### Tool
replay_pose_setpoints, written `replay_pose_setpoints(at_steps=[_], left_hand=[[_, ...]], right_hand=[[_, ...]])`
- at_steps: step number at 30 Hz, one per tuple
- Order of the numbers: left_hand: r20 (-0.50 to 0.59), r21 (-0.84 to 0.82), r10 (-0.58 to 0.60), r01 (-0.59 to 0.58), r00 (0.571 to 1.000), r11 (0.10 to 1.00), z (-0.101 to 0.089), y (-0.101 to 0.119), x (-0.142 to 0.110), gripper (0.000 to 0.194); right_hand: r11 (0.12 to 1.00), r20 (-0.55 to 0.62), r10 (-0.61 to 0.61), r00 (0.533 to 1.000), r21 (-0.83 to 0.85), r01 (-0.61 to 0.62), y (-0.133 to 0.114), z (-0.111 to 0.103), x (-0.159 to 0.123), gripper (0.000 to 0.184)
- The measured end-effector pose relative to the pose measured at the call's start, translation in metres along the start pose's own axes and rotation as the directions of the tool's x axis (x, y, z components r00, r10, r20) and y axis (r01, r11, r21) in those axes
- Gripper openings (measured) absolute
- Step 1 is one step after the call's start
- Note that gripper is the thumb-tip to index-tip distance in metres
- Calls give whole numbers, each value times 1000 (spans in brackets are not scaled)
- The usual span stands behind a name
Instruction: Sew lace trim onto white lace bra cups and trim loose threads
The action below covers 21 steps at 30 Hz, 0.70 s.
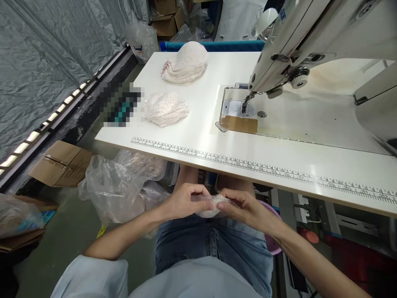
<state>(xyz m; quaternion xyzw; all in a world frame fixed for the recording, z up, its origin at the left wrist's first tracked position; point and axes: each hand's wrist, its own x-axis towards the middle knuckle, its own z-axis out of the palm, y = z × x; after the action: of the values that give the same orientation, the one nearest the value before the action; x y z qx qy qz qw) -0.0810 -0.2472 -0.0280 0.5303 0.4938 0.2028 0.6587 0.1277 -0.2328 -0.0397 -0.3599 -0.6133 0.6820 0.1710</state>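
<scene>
Over my lap, below the table's front edge, both hands hold a small white fabric piece (208, 212) with a lacy, open-worked edge. My left hand (190, 202) pinches its left side between thumb and fingers. From the other side, my right hand (243, 208) grips the lacy part, thumb on top. My fingers cover much of the piece. On the white table (198, 136) lie a lacy off-white fabric piece (167, 108) and, farther back, a rounded pale pink fabric stack (186, 62) with reddish stitching at its left edge.
A sewing machine (285, 62) stands on the table's right side, needle over a metal plate. A printed ruler (248, 163) runs along the front edge. Plastic bags (114, 194) and a cardboard box (62, 163) sit on the floor at left. A pink basin (273, 244) is beside my right leg.
</scene>
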Motion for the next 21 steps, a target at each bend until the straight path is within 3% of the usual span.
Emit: replay_pose_setpoints(at_steps=[5,11,17,21], left_hand=[[-7,12,71,-71,997,997,-1,2,4,18],[33,-3,62,-62,998,998,-1,8,10,26],[197,126,21,-46,980,991,-8,8,15,31],[205,138,71,-100,976,985,-8,5,19,22]], right_hand=[[997,-6,8,1000,78,-7,2,0,1,32],[996,-22,31,999,80,-29,-1,-4,-3,31],[989,-48,76,996,134,-69,4,-12,-9,34],[988,34,57,998,143,-62,8,-16,-11,32]])
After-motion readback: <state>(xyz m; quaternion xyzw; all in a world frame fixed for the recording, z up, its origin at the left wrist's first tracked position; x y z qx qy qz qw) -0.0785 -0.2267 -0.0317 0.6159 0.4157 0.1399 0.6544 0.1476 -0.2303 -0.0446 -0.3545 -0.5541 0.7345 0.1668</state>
